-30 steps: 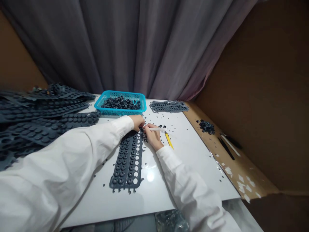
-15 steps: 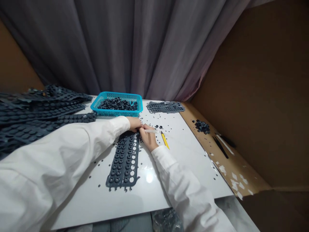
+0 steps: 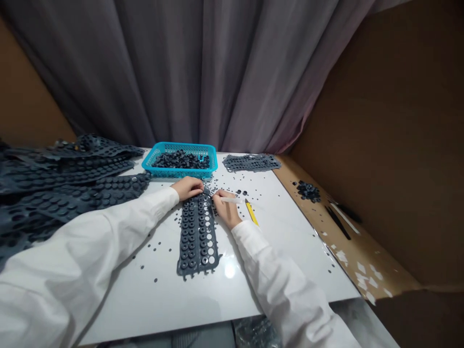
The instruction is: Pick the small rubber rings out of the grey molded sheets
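The rubber strip [image 3: 197, 237] has swung from slanting to upright, its lower end now further right, with more loose bits scattered beside it. The left hand [image 3: 187, 188] has slid left, to just beside the strip's top end.

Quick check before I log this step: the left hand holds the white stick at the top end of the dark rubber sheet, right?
No, the hand is wrong: the head view shows the white stick in the right hand, not the left hand. The stick is at the top end of the dark rubber sheet, as you said.
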Motion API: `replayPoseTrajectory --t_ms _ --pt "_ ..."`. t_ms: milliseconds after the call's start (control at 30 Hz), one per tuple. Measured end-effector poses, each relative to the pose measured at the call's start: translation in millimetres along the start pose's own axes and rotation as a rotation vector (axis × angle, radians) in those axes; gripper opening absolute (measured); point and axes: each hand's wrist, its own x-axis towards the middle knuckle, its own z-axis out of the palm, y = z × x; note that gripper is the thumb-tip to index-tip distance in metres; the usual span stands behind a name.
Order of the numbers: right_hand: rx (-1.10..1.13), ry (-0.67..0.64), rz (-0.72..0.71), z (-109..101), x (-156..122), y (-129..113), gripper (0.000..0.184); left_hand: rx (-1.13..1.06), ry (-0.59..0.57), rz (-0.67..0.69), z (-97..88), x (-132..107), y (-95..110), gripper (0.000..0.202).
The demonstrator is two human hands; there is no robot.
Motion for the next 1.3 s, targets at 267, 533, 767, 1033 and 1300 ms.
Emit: replayPoseTrajectory --t_ms 267,533,767,1033,1300 --pt "0.158 0.042 0.086 -6 1 8 0.023 0.054 -0.049 0.057 11.2 8 4 0.015" --pt "0.177 -0.010 0.104 -4 3 6 0.019 0.150 -0.195 0.125 2.0 19 11 0.019" --pt "0.186 0.007 0.110 -3 3 9 0.022 0.206 -0.187 0.084 3.7 25 12 0.017" --pt "0.141 -0.022 0.102 -1 6 10 0.021 0.200 -0.265 0.091 -0.9 32 9 0.021" --pt "0.068 -0.037 0.087 -1 6 7 0.022 0.240 -0.282 0.123 0.0 36 13 0.018"
